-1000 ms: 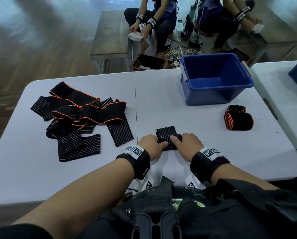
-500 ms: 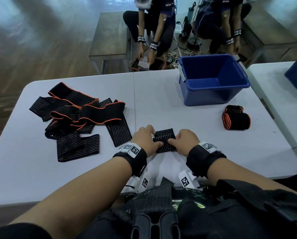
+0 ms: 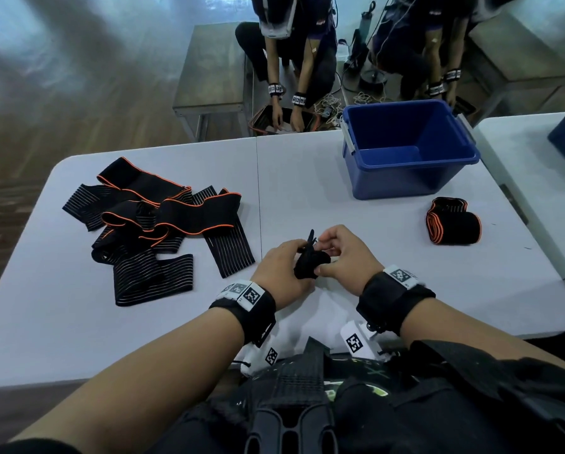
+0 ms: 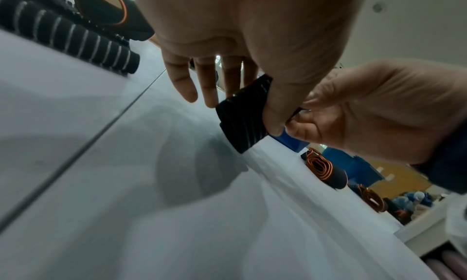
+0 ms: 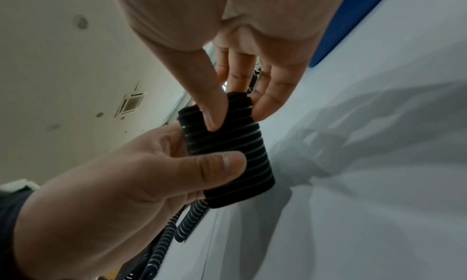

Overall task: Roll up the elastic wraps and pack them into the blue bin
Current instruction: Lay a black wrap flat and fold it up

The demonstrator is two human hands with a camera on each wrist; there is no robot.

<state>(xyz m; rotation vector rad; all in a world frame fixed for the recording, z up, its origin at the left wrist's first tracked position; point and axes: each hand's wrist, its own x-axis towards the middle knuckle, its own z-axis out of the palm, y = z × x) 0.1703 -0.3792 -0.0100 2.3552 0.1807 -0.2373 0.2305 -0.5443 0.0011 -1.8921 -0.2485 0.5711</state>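
Both hands hold a grip on one rolled striped wrap [image 3: 309,262], lifted just above the white desk [image 3: 307,178] near its front edge: the left hand [image 3: 279,273] pinches it between thumb and fingers, and the right hand [image 3: 346,253] pinches its upper end with thumb and fingertips. To the left on the desk lies a loose pile of unrolled wraps [image 3: 156,224], black with pale stripes or orange edging. An open blue bin [image 3: 409,152] stands at the desk's far right side, and a rolled orange-edged wrap [image 3: 453,222] lies just in front of it. Beyond the desk, two people bend over things on the floor.
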